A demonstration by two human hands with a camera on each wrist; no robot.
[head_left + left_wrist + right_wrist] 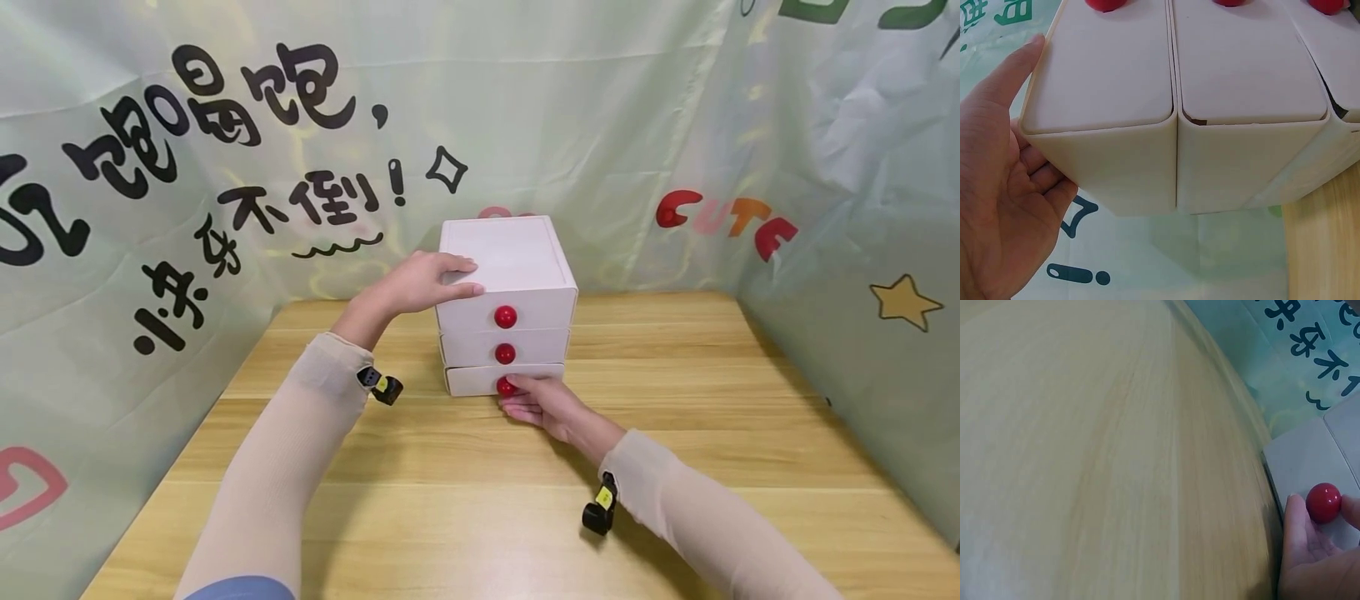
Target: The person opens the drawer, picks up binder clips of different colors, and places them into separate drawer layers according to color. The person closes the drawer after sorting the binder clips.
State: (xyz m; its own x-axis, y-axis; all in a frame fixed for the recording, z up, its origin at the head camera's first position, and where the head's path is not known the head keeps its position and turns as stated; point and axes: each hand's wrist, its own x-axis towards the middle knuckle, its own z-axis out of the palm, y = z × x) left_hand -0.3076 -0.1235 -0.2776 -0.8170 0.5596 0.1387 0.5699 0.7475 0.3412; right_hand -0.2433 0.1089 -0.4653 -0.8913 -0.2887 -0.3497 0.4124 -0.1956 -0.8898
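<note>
A white three-drawer box (506,250) stands on the wooden table, each drawer front bearing a round red knob. My left hand (423,282) rests on its top left edge. In the left wrist view, the thumb (1013,69) lies along that edge and the other fingers bend loosely against the box. Low at the front, my right hand (553,408) pinches the red knob (1323,503) of the bottom drawer (471,381) between thumb and fingers. A thin dark gap shows along that drawer's edge. The middle knob (506,354) and top knob (506,317) are untouched.
Printed cloth (585,125) with lettering hangs behind the box and along both sides. The wooden tabletop (450,517) extends in front of the box and to either side. A wrist camera with a black strap (600,504) hangs below the right forearm.
</note>
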